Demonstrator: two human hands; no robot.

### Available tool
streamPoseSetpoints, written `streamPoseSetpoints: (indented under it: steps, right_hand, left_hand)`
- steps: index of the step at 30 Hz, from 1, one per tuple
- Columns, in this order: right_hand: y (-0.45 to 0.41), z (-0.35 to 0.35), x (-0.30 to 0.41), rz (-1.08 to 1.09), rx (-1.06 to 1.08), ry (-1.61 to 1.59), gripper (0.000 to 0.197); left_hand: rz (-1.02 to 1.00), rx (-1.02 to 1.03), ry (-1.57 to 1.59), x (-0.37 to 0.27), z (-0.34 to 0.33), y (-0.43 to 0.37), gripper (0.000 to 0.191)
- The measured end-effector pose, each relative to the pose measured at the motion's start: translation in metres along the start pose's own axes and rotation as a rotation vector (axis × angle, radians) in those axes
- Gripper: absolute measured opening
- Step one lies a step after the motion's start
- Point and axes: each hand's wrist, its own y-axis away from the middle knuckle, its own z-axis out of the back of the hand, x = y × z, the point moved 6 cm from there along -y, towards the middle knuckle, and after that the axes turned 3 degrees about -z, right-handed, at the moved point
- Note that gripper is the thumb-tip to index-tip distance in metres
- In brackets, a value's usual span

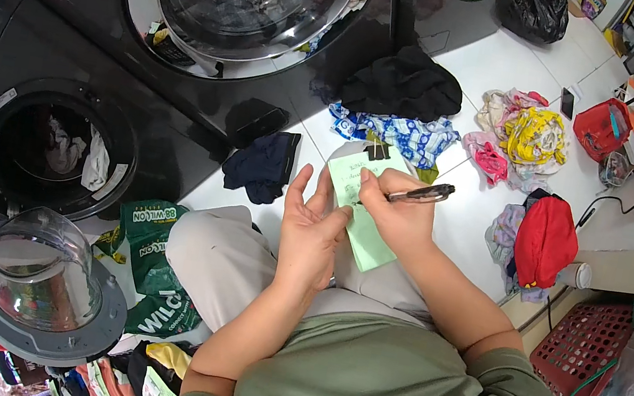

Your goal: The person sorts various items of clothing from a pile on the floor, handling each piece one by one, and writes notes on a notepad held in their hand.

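Observation:
My right hand (398, 206) grips a black pen (422, 194) with a clear barrel, its tip on a pale green notepad (369, 242). The pad bears handwriting, and a black binder clip (377, 151) is fixed at its top end. Palm up, my left hand (310, 238) steadies the pad's left edge: the thumb lies on the paper and some fingers are partly hidden beside or under it. Beneath the pad are my legs in light trousers (227, 239). Dark navy shorts (261, 164) lie on the floor just beyond my left hand.
Black front-load machines (181, 104) stand ahead and left; an open round door (43, 290) juts out. Clothes piles lie around: black cloth (407, 83), blue patterned cloth (404, 136), yellow cloth (534, 138), red cloth (546, 241). A red plastic basket (581, 340) and green bag (155, 252) flank me.

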Motion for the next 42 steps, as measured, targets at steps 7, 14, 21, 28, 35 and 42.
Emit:
streamPoseSetpoints:
  steps: [7, 14, 21, 28, 35, 42]
  right_hand:
    - [0.001, -0.004, 0.007, -0.015, 0.022, -0.012, 0.04]
    - [0.001, -0.002, 0.001, -0.029, 0.043, -0.015, 0.037]
    - [0.0, 0.001, -0.002, -0.009, 0.04, 0.003, 0.039]
    - [-0.024, 0.053, -0.041, -0.481, -0.2, -0.66, 0.044]
    - [-0.021, 0.086, -0.021, -0.481, -0.033, -0.344, 0.026]
    - [0.025, 0.014, 0.054, 0.099, 0.55, 0.494, 0.021]
  left_hand:
    - [-0.019, 0.008, 0.022, 0.001, 0.004, -0.001, 0.07]
    - [0.006, 0.016, -0.026, 0.001, 0.005, -0.001, 0.07]
    - [0.014, 0.01, -0.015, 0.003, 0.001, 0.0, 0.07]
    - [-0.034, 0.081, 0.092, -0.007, 0.009, -0.002, 0.067]
    - [0.111, 0.114, -0.105, 0.0, 0.025, -0.006, 0.036]
    - [-0.288, 0.267, -0.471, -0.027, -0.019, 0.001, 0.037]
